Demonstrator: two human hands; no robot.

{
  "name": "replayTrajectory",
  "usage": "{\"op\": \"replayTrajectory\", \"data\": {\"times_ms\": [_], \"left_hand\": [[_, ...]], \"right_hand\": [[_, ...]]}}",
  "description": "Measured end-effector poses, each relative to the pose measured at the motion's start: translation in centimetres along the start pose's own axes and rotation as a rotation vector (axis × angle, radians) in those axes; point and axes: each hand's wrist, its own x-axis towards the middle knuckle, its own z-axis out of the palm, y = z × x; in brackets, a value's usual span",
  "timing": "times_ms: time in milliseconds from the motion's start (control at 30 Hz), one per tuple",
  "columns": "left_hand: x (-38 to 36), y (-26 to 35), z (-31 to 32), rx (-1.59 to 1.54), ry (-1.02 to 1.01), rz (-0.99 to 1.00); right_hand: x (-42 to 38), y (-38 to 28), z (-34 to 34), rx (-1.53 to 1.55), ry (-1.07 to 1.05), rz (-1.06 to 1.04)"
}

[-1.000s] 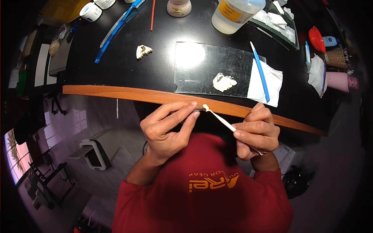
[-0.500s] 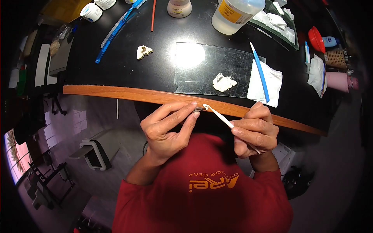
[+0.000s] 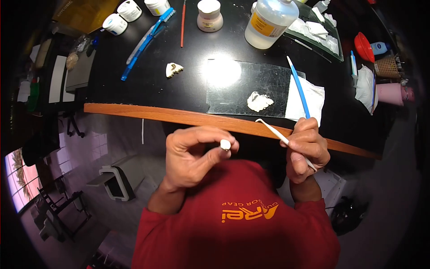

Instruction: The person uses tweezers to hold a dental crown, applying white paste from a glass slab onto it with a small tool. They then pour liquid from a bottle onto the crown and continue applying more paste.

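My left hand (image 3: 192, 154) pinches a small white tooth-shaped piece (image 3: 225, 145) between thumb and fingers, just in front of the table edge. Its underside and whatever holds it are hidden by the fingers. A thin white hand tool with a bent tip (image 3: 274, 131) rests in my right hand (image 3: 307, 150), closed around its shaft. That tip points up and left, apart from the white piece. Beyond the hands, a mound of white paste (image 3: 260, 101) lies on a scratched glass slab (image 3: 228, 96). A blue tool with a white tip (image 3: 299, 87) lies across a folded white tissue (image 3: 316, 101).
Wooden edging (image 3: 179, 117) borders the black table. A pale jagged piece (image 3: 173, 70), a blue toothbrush (image 3: 145, 42), a red stick (image 3: 182, 27), a jar (image 3: 209, 20) and a large bottle (image 3: 268, 27) stand or lie farther back. At right is a red bowl (image 3: 363, 47).
The bent tool tip has come away from the white piece as my right hand moved right and down. My left hand has turned the piece to face me and lowered it.
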Motion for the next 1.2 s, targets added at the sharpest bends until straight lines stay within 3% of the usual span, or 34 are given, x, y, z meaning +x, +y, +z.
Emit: {"op": "replayTrajectory", "data": {"times_ms": [100, 200, 533, 633, 933, 1200], "left_hand": [[2.6, -0.7, -1.0, 0.448, 0.030, 0.352], [2.5, -0.4, -0.8, 0.227, 0.100, 0.231], [1.0, 0.2, 0.6, 0.385, 0.160, 0.114], [0.5, -0.4, 0.8, 0.500, 0.159, 0.141], [-0.5, -3.6, 0.8, 0.451, 0.296, 0.275], [-0.3, -3.8, 0.1, 0.591, 0.262, 0.320]], "right_hand": [[-0.3, 0.2, 0.1, -0.017, 0.021, -0.013], [-0.3, 0.4, 0.0, -0.017, 0.046, -0.032], [0.2, -0.2, 0.4, -0.068, 0.043, -0.054], [0.2, -0.3, 0.8, -0.136, 0.010, -0.107], [-0.3, 0.3, 2.8, -0.111, 0.018, -0.194], [-0.6, 0.7, 2.9, -0.144, -0.023, -0.226]]}}
